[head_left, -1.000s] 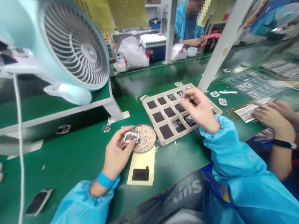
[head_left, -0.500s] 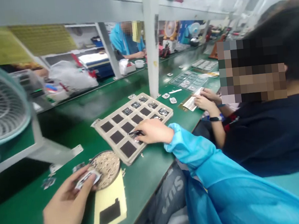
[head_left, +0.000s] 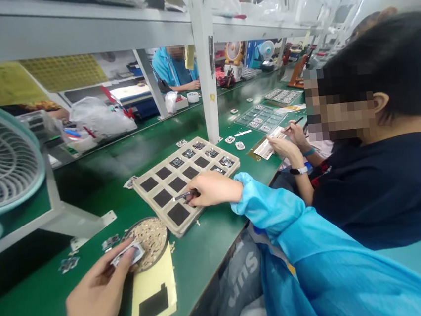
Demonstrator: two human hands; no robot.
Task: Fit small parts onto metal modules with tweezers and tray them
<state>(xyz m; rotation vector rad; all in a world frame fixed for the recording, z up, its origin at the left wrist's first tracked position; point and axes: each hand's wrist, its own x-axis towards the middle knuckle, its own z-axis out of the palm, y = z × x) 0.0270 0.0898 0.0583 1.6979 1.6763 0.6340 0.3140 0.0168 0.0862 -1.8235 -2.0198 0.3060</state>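
My left hand (head_left: 93, 301) pinches a small flat metal part (head_left: 127, 255) over the edge of a round dish (head_left: 149, 236) full of tiny pale pieces. My right hand (head_left: 213, 188) rests on a beige tray (head_left: 186, 177) with dark square pockets and grips tweezers (head_left: 183, 196), their tips over a pocket near the tray's front edge. Several pockets at the tray's far side hold small metal parts. A yellow card with a black patch (head_left: 153, 300) lies by the dish.
A pale blue fan (head_left: 2, 158) stands at the left on a white bracket. A white post (head_left: 206, 69) rises behind the tray. A co-worker sits close on my right, hands (head_left: 287, 143) over a paper strip. Loose parts (head_left: 68, 263) lie on the green bench. Another person works opposite.
The view swung right from the fan to the co-worker. My right hand came down from above the tray onto it with the tweezers. My left hand stays at the dish.
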